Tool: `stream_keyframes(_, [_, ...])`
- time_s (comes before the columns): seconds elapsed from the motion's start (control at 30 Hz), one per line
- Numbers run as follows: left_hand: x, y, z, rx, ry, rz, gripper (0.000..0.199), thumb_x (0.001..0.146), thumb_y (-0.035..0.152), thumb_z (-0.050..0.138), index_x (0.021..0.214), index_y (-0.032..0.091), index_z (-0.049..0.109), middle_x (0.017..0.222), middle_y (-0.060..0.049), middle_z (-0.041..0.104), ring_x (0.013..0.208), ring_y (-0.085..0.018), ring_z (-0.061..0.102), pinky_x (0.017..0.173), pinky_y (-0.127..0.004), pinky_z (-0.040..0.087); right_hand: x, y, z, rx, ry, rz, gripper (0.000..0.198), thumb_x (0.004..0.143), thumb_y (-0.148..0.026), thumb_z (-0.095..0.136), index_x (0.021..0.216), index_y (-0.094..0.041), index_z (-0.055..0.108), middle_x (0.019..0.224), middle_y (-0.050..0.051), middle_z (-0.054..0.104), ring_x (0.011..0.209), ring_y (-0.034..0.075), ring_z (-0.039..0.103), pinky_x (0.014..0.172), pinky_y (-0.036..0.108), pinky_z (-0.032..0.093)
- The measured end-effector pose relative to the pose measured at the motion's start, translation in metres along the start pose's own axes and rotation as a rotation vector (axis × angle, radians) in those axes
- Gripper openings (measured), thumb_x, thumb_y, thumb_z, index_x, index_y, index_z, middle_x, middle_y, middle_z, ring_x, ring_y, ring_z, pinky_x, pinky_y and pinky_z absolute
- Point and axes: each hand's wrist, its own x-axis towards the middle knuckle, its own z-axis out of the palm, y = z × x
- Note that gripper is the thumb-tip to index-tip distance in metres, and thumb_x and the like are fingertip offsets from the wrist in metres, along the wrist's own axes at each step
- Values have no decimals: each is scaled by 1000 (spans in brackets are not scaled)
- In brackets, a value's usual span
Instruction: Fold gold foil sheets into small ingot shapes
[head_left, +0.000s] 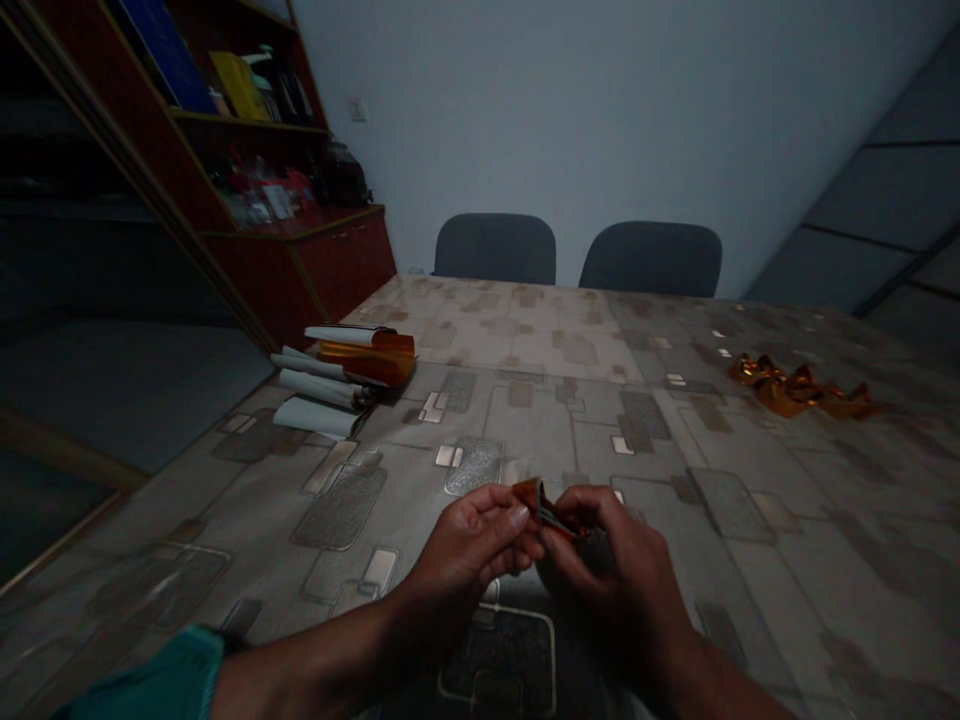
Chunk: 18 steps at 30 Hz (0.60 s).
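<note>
Between my two hands, above the near part of the table, is a small folded piece of gold foil paper (549,512) with a pale inner side. My left hand (487,540) pinches its left end between thumb and fingers. The fingers of my right hand (619,560) are closed round its other end and hide part of it. Several folded gold paper pieces (795,388) stand in a row at the far right. Curled sheets of gold foil paper (382,358), pale on the back, lie in a loose pile at the left.
A patterned cloth (517,390) covers the table. Two dark chairs (495,247) stand at its far side, before a pale wall. A reddish wooden cabinet (345,255) with filled shelves rises at the left. Grey panels (877,200) are at the right.
</note>
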Motion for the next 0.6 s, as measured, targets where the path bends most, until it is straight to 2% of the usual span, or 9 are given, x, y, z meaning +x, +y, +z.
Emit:
stream_keyframes(0.27, [4, -5, -5, 9, -7, 9, 38, 70, 39, 85, 88, 15, 61, 69, -1, 66, 61, -9, 58, 61, -20, 42, -2, -2, -1, 106, -63, 86, 8, 80, -18, 60, 83, -23, 54, 67, -1, 64, 56, 14, 59, 53, 25, 46])
stream_keyframes(0.37, [4, -4, -5, -2, -30, 13, 37, 70, 39, 85, 85, 15, 61, 68, -1, 66, 60, -9, 58, 60, -20, 42, 0, -1, -5, 317, -134, 200, 7, 85, -29, 60, 86, -22, 56, 69, -1, 61, 61, 16, 58, 57, 27, 46])
stream_keyframes(0.5, [5, 0, -5, 25, -79, 1, 35, 72, 39, 84, 86, 15, 62, 69, -2, 67, 55, -8, 56, 55, -18, 40, 0, 7, -8, 706, -204, 389, 35, 100, -46, 38, 91, -21, 60, 73, 2, 58, 69, 18, 56, 65, 31, 46])
stream_keyframes(0.6, [7, -1, -9, 52, -162, -43, 36, 74, 40, 82, 89, 15, 61, 71, -3, 68, 53, -8, 56, 53, -18, 38, 0, 12, -9, 825, -315, 460, 40, 100, -50, 39, 87, -19, 62, 73, 3, 57, 69, 18, 53, 67, 32, 44])
